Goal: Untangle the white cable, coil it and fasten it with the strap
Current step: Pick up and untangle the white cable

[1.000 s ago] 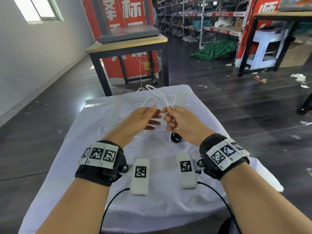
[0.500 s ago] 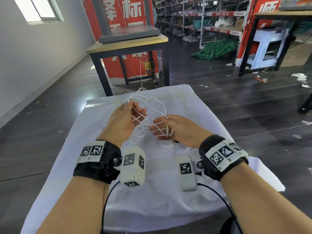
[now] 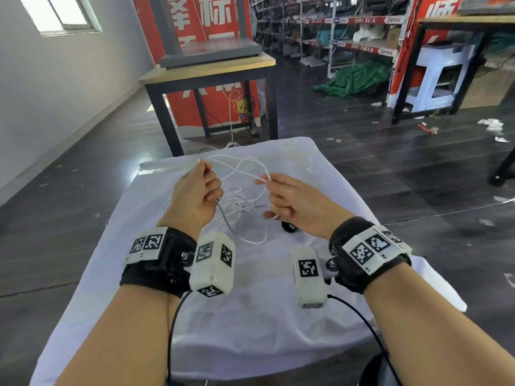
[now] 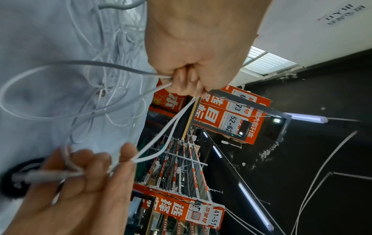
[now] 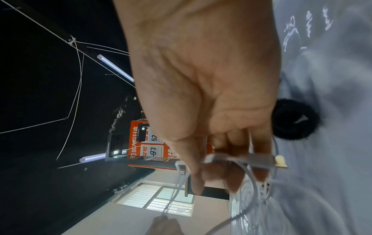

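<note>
The white cable [image 3: 242, 174] hangs in loose tangled loops between my two hands, above the white-clothed table [image 3: 250, 316]. My left hand [image 3: 204, 181] grips several strands in curled fingers; the left wrist view shows the cable [image 4: 112, 109] leaving that fist [image 4: 181, 79]. My right hand [image 3: 274, 190] pinches a bend of the cable at its fingertips, and a plug end [image 5: 259, 159] lies across its curled fingers [image 5: 231, 162]. The black strap [image 3: 288, 227] lies rolled on the cloth just under the right hand, also seen as a black ring [image 5: 296, 119].
More slack cable [image 3: 250, 238] lies on the cloth below the hands. A wooden table with black legs [image 3: 206, 71] stands beyond the far edge, in front of a red banner. Dark floor surrounds the table, and shelving fills the back right.
Both hands have closed on the cable after holding it with spread fingers. They have drawn apart, the left rising to the far left, and the loops now stretch wider between them.
</note>
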The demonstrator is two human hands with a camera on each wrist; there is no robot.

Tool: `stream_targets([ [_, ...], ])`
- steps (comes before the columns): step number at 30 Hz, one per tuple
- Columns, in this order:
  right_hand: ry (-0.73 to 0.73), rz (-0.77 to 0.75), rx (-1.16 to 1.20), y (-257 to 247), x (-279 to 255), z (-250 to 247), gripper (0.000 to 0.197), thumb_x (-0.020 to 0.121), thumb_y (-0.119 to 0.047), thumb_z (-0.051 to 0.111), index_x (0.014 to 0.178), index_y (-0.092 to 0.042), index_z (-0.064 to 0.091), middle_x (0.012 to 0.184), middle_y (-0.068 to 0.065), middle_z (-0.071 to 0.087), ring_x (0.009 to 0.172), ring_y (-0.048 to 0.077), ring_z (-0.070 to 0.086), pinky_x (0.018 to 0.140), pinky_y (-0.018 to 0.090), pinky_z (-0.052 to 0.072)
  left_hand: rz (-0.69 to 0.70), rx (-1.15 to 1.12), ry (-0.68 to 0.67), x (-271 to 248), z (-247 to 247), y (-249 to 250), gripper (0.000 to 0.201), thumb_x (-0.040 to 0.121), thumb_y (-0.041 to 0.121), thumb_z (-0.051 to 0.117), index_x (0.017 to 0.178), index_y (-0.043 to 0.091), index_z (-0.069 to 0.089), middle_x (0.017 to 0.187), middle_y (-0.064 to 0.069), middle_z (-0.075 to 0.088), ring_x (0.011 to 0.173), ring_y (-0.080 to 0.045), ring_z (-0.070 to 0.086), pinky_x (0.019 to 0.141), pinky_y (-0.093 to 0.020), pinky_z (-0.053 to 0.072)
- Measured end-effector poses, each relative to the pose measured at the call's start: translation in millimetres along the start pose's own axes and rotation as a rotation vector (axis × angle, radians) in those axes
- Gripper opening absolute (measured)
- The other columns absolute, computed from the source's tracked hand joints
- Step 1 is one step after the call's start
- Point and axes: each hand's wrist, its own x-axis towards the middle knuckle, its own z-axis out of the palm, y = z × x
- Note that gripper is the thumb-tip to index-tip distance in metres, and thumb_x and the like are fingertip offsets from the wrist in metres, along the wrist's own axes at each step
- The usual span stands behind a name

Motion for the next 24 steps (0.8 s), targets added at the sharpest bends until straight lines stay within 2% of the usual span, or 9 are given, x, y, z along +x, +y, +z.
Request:
stream_targets([
  [2,-0.037,0.047,-0.144,2,-1,0,0.02,0.101,-0.016,0.044,0.101,-0.011,0.063,0.062,-0.003,0.046,0.059,0.011,0.049,0.07,0.022,0.051,0.075,0.043,0.022,0,0,3,0.035,0.104,0.025,0.038,0.073,0.014,0.048,0.044,0.008,0.032,0.035,-0.005,0.022,0.033,-0.017,0.018],
  [4,-0.036,0.086,-0.256,5,0,-1,0.021,0.1,-0.017,0.047,0.093,-0.013,0.066,0.08,0.002,0.054,0.076,0.012,0.053,0.075,0.024,0.047,0.166,0.135,0.05,-1,0,6,0.035,0.103,0.028,0.04,0.071,0.016,0.049,0.044,0.009,0.031,0.035,-0.005,0.022,0.034,-0.017,0.018],
  [5,-0.027,0.097,-0.271,7,1,-2,0.021,0.1,-0.017,0.047,0.091,-0.013,0.066,0.085,0.003,0.055,0.079,0.013,0.053,0.077,0.024,0.048,0.208,0.186,0.062,-1,0,8,0.034,0.102,0.03,0.042,0.071,0.017,0.048,0.045,0.009,0.031,0.036,-0.005,0.022,0.035,-0.018,0.018],
  [8,-0.023,0.112,-0.223,7,4,-3,0.023,0.1,-0.017,0.047,0.092,-0.006,0.065,0.077,0.003,0.058,0.08,0.015,0.057,0.091,0.031,0.05,0.292,0.26,0.093,-1,0,12,0.034,0.1,0.033,0.046,0.069,0.02,0.046,0.044,0.011,0.03,0.039,-0.005,0.022,0.037,-0.018,0.019],
  [11,-0.052,0.132,-0.173,5,3,-3,0.024,0.101,-0.018,0.046,0.097,-0.006,0.066,0.061,-0.003,0.053,0.072,0.012,0.06,0.096,0.036,0.051,0.264,0.163,0.129,3,-7,16,0.038,0.098,0.037,0.048,0.065,0.02,0.042,0.046,0.01,0.03,0.041,-0.006,0.022,0.038,-0.018,0.021],
  [15,-0.106,0.141,-0.234,5,0,0,0.024,0.101,-0.018,0.044,0.114,-0.015,0.064,0.063,-0.002,0.042,0.063,0.006,0.052,0.092,0.033,0.052,0.176,0.013,0.152,6,-15,18,0.042,0.097,0.04,0.051,0.062,0.019,0.038,0.046,0.009,0.029,0.04,-0.006,0.021,0.038,-0.016,0.023],
  [18,-0.096,0.133,-0.315,8,1,0,0.023,0.101,-0.017,0.044,0.104,-0.01,0.066,0.071,0.001,0.05,0.07,0.008,0.054,0.093,0.033,0.05,0.14,-0.023,0.139,7,-17,19,0.046,0.097,0.041,0.051,0.059,0.02,0.035,0.044,0.009,0.023,0.038,-0.007,0.018,0.036,-0.017,0.02],
  [21,-0.087,0.127,-0.337,10,3,-2,0.023,0.101,-0.015,0.043,0.098,-0.007,0.065,0.079,0.002,0.058,0.078,0.01,0.058,0.089,0.026,0.051,0.138,-0.019,0.137,8,-17,19,0.046,0.097,0.041,0.05,0.059,0.02,0.035,0.044,0.009,0.022,0.037,-0.007,0.016,0.036,-0.018,0.017],
  [24,-0.051,0.06,-0.221,8,3,-1,0.024,0.101,-0.01,0.042,0.094,-0.004,0.064,0.075,0.005,0.058,0.082,0.014,0.061,0.094,0.027,0.052,0.147,-0.029,0.144,8,-16,23,0.046,0.098,0.041,0.048,0.059,0.02,0.036,0.044,0.009,0.022,0.036,-0.008,0.016,0.035,-0.018,0.016],
])
